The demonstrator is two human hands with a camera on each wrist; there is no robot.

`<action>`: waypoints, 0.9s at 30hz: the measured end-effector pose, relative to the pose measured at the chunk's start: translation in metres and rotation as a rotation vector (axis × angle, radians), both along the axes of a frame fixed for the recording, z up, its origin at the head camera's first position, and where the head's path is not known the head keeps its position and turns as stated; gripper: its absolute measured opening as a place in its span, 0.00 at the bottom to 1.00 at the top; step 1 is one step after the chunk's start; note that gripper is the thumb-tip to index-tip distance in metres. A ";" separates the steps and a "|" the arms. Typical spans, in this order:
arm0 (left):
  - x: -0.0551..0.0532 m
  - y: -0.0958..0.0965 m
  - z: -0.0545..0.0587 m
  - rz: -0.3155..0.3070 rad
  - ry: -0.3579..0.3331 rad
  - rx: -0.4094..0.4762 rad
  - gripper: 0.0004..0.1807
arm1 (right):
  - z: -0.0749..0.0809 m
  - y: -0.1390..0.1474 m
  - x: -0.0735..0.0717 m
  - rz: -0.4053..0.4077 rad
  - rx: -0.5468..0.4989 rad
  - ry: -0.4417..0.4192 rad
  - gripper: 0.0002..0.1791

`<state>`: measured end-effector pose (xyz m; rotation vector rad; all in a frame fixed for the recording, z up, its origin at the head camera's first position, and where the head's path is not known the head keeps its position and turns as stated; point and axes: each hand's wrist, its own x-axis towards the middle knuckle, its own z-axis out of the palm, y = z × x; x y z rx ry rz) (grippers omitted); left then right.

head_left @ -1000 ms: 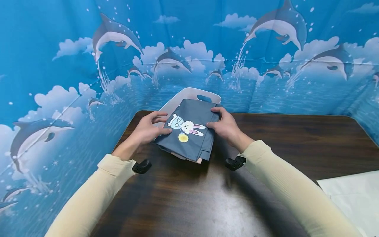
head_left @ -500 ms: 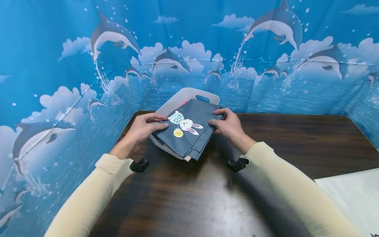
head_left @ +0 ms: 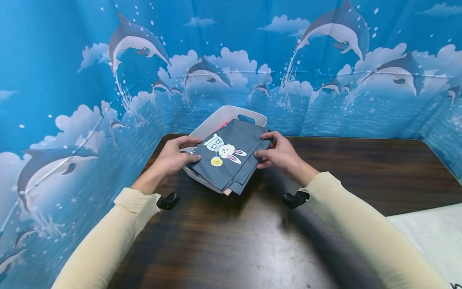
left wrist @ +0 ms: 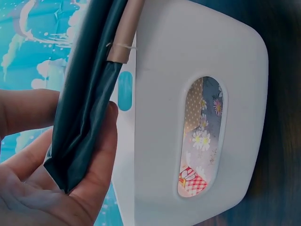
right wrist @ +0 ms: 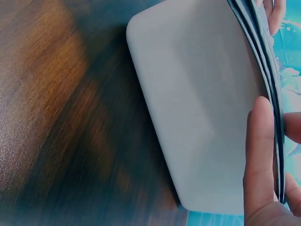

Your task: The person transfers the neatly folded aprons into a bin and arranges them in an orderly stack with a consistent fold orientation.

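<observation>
A folded dark grey cloth item point(head_left: 238, 130), printed with a white bunny and a yellow flower, lies slanted over the opening of a white plastic bin point(head_left: 207, 123). My left hand point(head_left: 172, 156) pinches its left edge, thumb above and fingers beneath. On the opposite edge, my right hand point(head_left: 285, 157) grips the folded layers point(right wrist: 263, 61) the same way. A tan strip point(left wrist: 126, 30) shows along the fold in the left wrist view. Through the bin's handle slot, patterned fabric point(left wrist: 202, 141) with flowers, dots and red checks is visible. Most of the bin's inside is hidden.
The bin stands near the far left edge of a dark wooden table point(head_left: 223, 241). Behind the table hangs a blue dolphin-print curtain point(head_left: 231, 48). A whitish sheet or bag point(head_left: 433, 233) lies at the right edge.
The grey cloth item has turned a little and shifted slightly left over the bin, baring more of the red-checked fabric inside. My left hand has moved slightly outward along its edge.
</observation>
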<state>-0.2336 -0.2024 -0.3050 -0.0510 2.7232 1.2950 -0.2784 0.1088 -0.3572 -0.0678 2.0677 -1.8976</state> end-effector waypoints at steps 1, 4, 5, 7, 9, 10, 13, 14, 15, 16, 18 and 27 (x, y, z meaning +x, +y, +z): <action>0.000 0.000 0.000 0.004 -0.003 0.000 0.30 | 0.000 0.000 0.000 0.003 0.003 0.001 0.38; -0.001 0.000 0.002 0.023 -0.019 0.007 0.30 | 0.003 -0.003 -0.002 0.007 0.026 0.013 0.38; -0.002 0.000 0.004 0.032 -0.022 0.009 0.30 | 0.005 -0.004 -0.003 0.006 0.043 0.024 0.39; -0.005 0.001 0.007 0.044 -0.015 0.013 0.30 | 0.012 -0.006 -0.008 0.000 0.072 0.052 0.38; -0.010 0.003 0.013 0.062 -0.003 0.020 0.30 | 0.022 -0.008 -0.013 -0.009 0.095 0.071 0.38; -0.013 0.003 0.017 0.071 0.009 0.017 0.30 | 0.029 -0.010 -0.017 -0.017 0.102 0.082 0.38; -0.024 0.006 0.030 0.109 0.043 0.028 0.29 | 0.049 -0.015 -0.028 -0.044 0.100 0.109 0.37; -0.029 0.006 0.034 0.125 0.057 0.034 0.29 | 0.055 -0.017 -0.032 -0.052 0.099 0.117 0.37; -0.033 0.007 0.038 0.142 0.073 0.049 0.28 | 0.061 -0.019 -0.036 -0.062 0.096 0.129 0.37; -0.036 0.008 0.042 0.159 0.087 0.056 0.28 | 0.066 -0.021 -0.039 -0.071 0.093 0.138 0.37; -0.042 0.009 0.048 0.189 0.111 0.085 0.27 | 0.073 -0.023 -0.045 -0.085 0.089 0.146 0.37; -0.046 0.008 0.055 0.213 0.104 0.061 0.26 | 0.079 -0.027 -0.051 -0.102 0.093 0.119 0.37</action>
